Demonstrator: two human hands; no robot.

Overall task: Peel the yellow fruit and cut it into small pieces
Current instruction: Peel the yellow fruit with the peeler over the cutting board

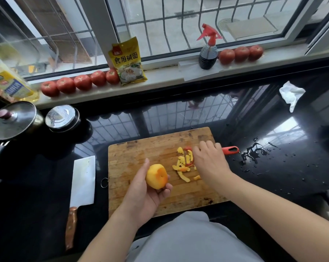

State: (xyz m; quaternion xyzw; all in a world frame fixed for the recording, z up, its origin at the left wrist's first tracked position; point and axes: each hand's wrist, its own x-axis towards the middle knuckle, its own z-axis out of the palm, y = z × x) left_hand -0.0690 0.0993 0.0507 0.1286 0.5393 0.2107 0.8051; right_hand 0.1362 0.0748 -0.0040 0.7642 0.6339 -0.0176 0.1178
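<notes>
My left hand (141, 197) grips the yellow fruit (157, 175) above the front of the wooden cutting board (141, 154). The fruit looks mostly peeled, with an orange patch round its hollow end. Several strips of yellow and red peel (182, 167) lie on the board to its right. My right hand (209, 161) sits palm down at the board's right edge, fingers curled over a red-handled peeler (230, 149). Only the handle's end and a bit of the red head show. A cleaver (83, 184) with a wooden handle lies on the black counter left of the board.
Spilled liquid (252, 154) spreads on the counter right of the board, and a crumpled tissue (292, 94) lies further back. Two lidded pots (14, 120) stand at the left. Tomatoes (82, 82), a yellow packet (126, 61) and a spray bottle (208, 52) line the windowsill.
</notes>
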